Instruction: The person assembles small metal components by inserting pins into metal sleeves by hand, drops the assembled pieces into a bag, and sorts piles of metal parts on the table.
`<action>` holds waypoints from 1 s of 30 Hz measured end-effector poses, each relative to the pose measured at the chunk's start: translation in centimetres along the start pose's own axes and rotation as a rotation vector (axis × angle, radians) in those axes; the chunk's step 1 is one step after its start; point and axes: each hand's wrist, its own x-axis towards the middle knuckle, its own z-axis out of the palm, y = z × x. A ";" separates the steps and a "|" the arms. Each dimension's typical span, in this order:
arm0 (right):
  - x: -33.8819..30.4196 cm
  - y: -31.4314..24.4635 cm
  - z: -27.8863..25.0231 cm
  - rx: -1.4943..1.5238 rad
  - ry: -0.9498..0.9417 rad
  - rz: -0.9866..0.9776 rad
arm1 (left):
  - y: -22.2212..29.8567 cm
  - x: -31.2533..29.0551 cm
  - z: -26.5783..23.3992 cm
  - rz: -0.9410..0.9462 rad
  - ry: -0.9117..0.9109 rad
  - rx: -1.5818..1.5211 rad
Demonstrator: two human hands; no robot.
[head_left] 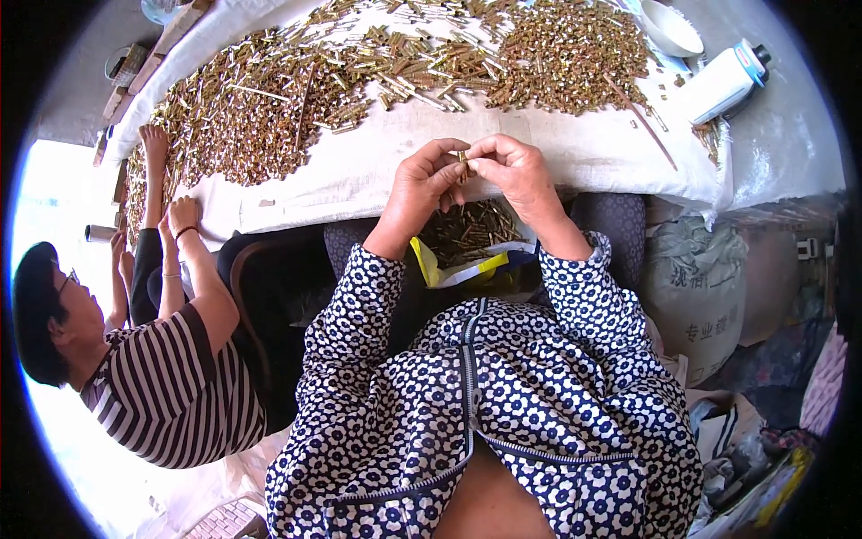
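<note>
Flower-patterned jacket (557, 386) foremost, both hands (518, 172) meet beyond it, pinching a small brass-coloured piece (463, 156) between them.

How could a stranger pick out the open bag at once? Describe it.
Start at the near edge of the cloth-covered table, where the left hand and right hand meet. Just below them in view is the open bag of slender, brownish metal pieces; unlike the pale sack further right, it has a yellow edge.

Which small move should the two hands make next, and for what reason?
Perhaps turn the small brass-coloured metal piece slightly: the left hand and the right hand both pinch it, so one could steady it while the other turns.
</note>
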 end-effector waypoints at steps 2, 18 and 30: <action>-0.1 0.3 -0.1 0.006 0.005 -0.006 | -0.4 0.0 -0.2 -0.023 0.035 -0.047; -0.8 0.6 0.5 -0.100 0.006 -0.048 | -0.8 -0.2 -0.4 0.037 0.188 -0.372; -1.1 0.3 0.5 -0.095 0.058 -0.086 | -1.3 -0.2 0.0 0.103 0.179 -0.400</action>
